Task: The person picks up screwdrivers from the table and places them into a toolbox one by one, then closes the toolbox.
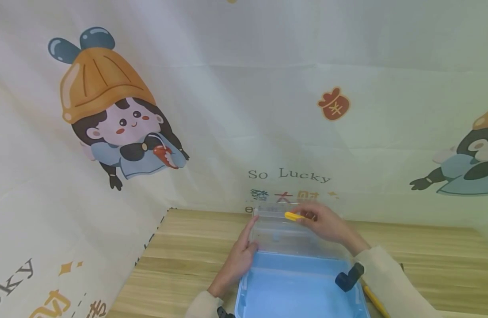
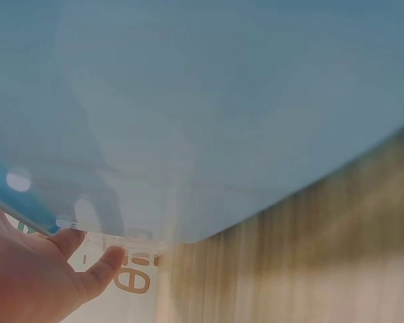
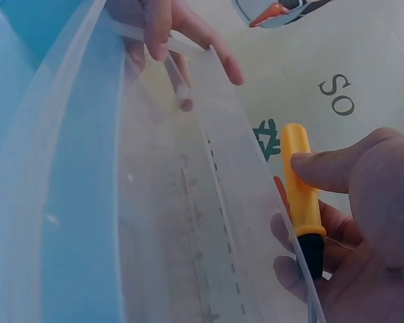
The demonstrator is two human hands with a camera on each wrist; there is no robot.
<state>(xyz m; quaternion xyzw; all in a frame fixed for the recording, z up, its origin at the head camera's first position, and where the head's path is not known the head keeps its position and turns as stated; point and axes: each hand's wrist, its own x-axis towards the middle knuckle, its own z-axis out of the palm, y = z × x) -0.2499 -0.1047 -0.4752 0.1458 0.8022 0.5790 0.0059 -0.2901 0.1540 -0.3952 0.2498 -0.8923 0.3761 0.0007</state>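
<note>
A blue box [image 1: 295,289] stands on the table with its clear lid [image 1: 284,240] raised at the far side. My left hand [image 1: 242,254] grips the left edge of that lid; in the right wrist view its thumb and fingers [image 3: 158,27] lie about the lid's corner. Between thumb and fingers, my right hand [image 1: 327,224] holds a screwdriver with a yellow handle [image 3: 299,175], a black collar and a metal shaft. This hand is at the lid's upper right, some fingers showing close against the plastic. The shaft's tip is out of sight.
Beside the box's right side, partly under the right sleeve [image 1: 399,282], lies a yellow stick-like thing [image 1: 375,301]. The wood-grain table [image 1: 180,256] ends at a printed white cloth [image 1: 228,110] behind the lid.
</note>
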